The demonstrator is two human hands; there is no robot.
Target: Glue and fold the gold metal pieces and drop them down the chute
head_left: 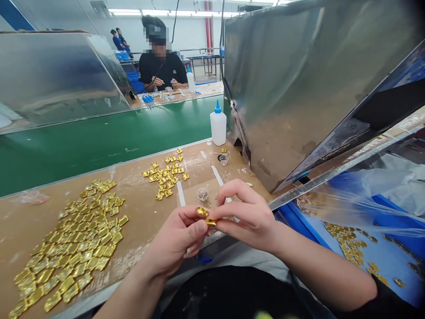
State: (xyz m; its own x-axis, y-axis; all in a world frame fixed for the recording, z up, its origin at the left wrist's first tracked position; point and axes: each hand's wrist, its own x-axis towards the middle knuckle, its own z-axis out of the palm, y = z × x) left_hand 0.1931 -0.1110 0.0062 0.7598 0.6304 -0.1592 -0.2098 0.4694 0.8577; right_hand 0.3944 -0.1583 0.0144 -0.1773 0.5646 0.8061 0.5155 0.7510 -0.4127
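Close in front of my body, my left hand (182, 235) pinches a small shiny gold metal piece (202, 212) between thumb and fingers. My right hand (247, 217) meets it from the right, thumb and fingertips closed at the same piece's lower edge. The fingers cover part of the piece, so its full shape is hidden. Just beyond my hands stands a small clear cup (202, 194) with thin items in it. A loose cluster of small gold pieces (164, 177) lies farther back, and a large spread of flat gold pieces (76, 239) covers the bench on the left.
A white squeeze bottle (218, 126) with a blue tip stands by a large metal hood (282, 88). Beyond the green strip (99, 146) a co-worker (162, 66) sits handling small parts. A blue tray (365, 266) of gold pieces is at lower right.
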